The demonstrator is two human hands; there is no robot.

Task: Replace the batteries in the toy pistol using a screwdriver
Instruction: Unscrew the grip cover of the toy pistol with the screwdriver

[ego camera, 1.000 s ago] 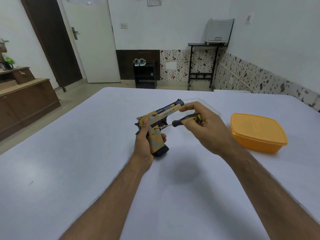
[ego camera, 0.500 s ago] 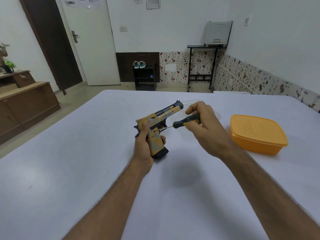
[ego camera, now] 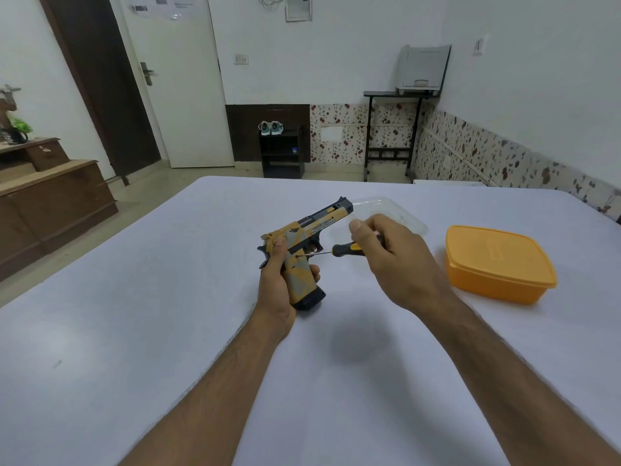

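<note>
toy pistol (ego camera: 311,242) marked "DESERT EAGLE", screwdriver (ego camera: 339,249) tip at grip

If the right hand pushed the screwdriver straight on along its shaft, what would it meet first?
The toy pistol: the screwdriver in the right hand already has its tip at the grip, seemingly on a screw.

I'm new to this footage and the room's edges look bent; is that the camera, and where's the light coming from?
Head view: wide-angle lens bows the door and walls outward. Soft overhead light throws a blurry shadow on the table beneath the right hand. The toy pistol and screwdriver look sharp; the clear lid nearly vanishes.
</note>
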